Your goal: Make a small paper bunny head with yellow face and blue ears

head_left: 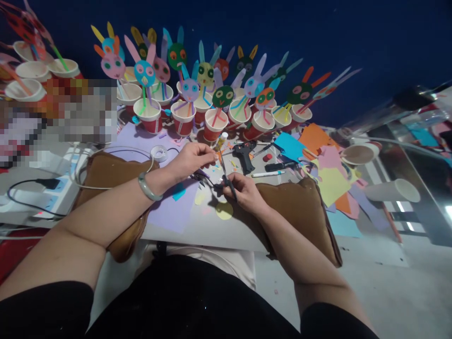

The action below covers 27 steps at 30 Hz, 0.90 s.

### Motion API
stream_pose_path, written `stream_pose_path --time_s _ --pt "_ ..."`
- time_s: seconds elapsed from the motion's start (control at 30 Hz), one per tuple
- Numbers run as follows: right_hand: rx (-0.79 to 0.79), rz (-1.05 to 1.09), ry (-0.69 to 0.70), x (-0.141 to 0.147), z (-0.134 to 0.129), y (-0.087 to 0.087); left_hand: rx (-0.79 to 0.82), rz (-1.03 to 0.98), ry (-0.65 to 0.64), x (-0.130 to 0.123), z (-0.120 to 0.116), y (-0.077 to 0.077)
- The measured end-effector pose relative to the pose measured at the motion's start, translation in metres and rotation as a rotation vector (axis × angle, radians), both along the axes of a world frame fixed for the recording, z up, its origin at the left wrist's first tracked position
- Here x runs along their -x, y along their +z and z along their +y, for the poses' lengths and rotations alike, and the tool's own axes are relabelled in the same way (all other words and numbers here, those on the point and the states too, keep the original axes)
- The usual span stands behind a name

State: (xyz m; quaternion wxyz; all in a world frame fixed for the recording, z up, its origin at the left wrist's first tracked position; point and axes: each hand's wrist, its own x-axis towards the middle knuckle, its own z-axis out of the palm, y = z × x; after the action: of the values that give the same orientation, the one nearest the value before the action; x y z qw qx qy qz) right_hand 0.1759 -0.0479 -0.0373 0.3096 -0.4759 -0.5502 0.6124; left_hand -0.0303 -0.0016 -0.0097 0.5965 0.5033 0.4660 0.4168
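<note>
My left hand (194, 161), with a bangle at its wrist, is pinched closed over the middle of the table; whatever lies between its fingertips is too small to make out. Black-handled scissors (230, 187) are in my right hand (246, 193), their blades pointing up and away toward the left fingertips. Just beyond the blades shows a small tube with a white cap (223, 136). Under the hands lie a pale yellow paper circle (224, 210) and small paper scraps. A black glue gun (244, 157) rests right of the blades.
Red paper cups (147, 123) with paper rabbit heads on bent straws stand along the back. Brown cushions (300, 214) flank the hands. Coloured paper sheets (330, 181), a marker (268, 174) and a tipped cup (397, 190) lie right. A power strip (61, 188) with cables is left.
</note>
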Motion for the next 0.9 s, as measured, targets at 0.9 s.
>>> stream_pose_path --time_s 0.9 --pt "-0.014 -0.006 -0.023 0.0037 -0.0024 -0.0033 0.076 0.001 0.009 -0.0031 -0.0049 0.0071"
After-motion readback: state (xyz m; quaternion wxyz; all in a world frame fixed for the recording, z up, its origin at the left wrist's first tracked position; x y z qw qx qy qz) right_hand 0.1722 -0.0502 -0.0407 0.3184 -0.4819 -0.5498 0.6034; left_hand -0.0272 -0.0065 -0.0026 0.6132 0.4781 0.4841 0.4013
